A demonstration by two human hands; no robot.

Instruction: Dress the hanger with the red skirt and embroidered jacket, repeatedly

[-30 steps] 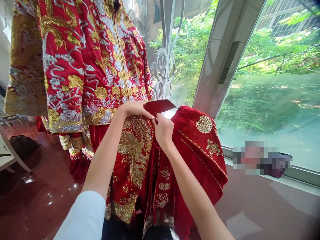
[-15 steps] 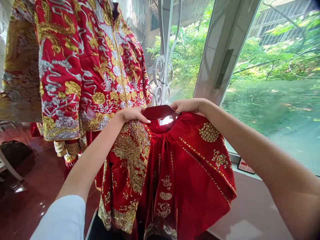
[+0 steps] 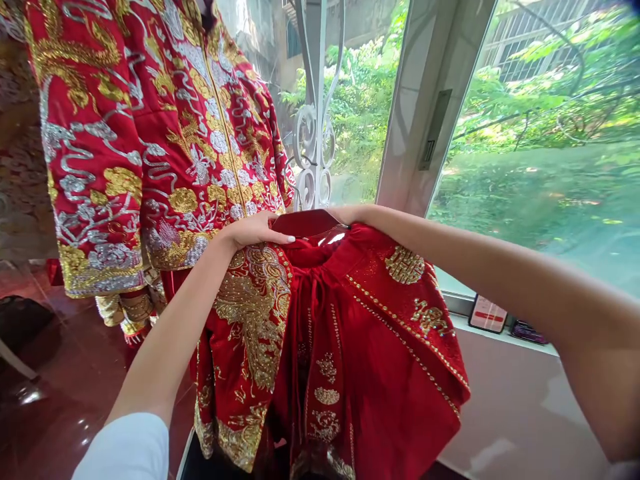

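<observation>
A red skirt (image 3: 380, 333) with gold embroidery and beaded lines hangs in front of me from a dark red hanger (image 3: 307, 222). My left hand (image 3: 255, 230) is closed on the skirt's waistband at the hanger's left end, thumb on the front and fingers behind. At the right end, my right hand (image 3: 347, 213) holds the waist from behind; its fingers are hidden by the hanger and cloth. The hanger's wire hook (image 3: 299, 183) rises above the bar. Thin red ties (image 3: 313, 283) dangle at the skirt's middle.
A red jacket (image 3: 165, 147) with gold and silver embroidery hangs close on the left. White scrolled ironwork (image 3: 315, 133) stands before the window (image 3: 525, 200). A phone (image 3: 487, 313) stands on the sill at right. Glossy dark red floor (image 3: 55, 413) lies at lower left.
The view has turned slightly right, so the jacket, hanger and hands sit further left. My right hand has slipped further behind the hanger. Both hands stay at the waistband.
</observation>
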